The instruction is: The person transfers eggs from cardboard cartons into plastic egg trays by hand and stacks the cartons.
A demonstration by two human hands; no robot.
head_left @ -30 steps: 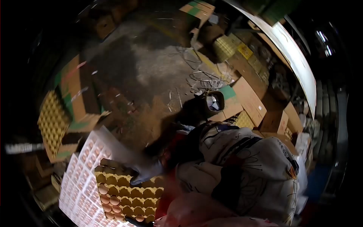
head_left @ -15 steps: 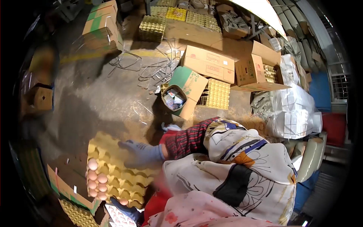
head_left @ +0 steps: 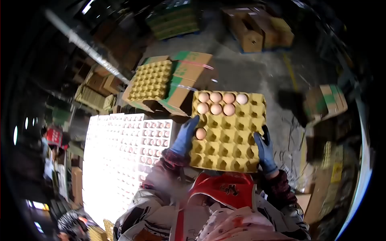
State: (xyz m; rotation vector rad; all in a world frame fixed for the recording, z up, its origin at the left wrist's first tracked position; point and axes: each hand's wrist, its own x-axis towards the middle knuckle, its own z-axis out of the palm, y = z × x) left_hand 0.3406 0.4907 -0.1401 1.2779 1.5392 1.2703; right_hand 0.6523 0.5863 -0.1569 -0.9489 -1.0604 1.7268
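Observation:
A yellow egg tray (head_left: 229, 127) is held up in front of my body, tilted toward the camera. My left hand (head_left: 185, 135), in a blue-grey glove, grips its left edge. The right edge is gripped by my right hand (head_left: 265, 149), gloved alike with dark fingertips. Several brown eggs (head_left: 216, 109) fill the top left cups, with a paler egg (head_left: 241, 99) further right in the top row and a lone egg (head_left: 200, 133) near my left hand. Beside my left arm lie white trays full of eggs (head_left: 156, 142), partly washed out by glare.
Beyond the white trays, an empty yellow tray (head_left: 150, 80) rests by cardboard with green tape (head_left: 189, 76). More boxes (head_left: 257, 32) stand far back, and another taped box (head_left: 327, 102) is at the right. A person (head_left: 72, 224) is at the lower left.
The view has swung round toward the white trays. My right hand has moved from over the cups to the tray's right edge, and the tray is now squarely before me.

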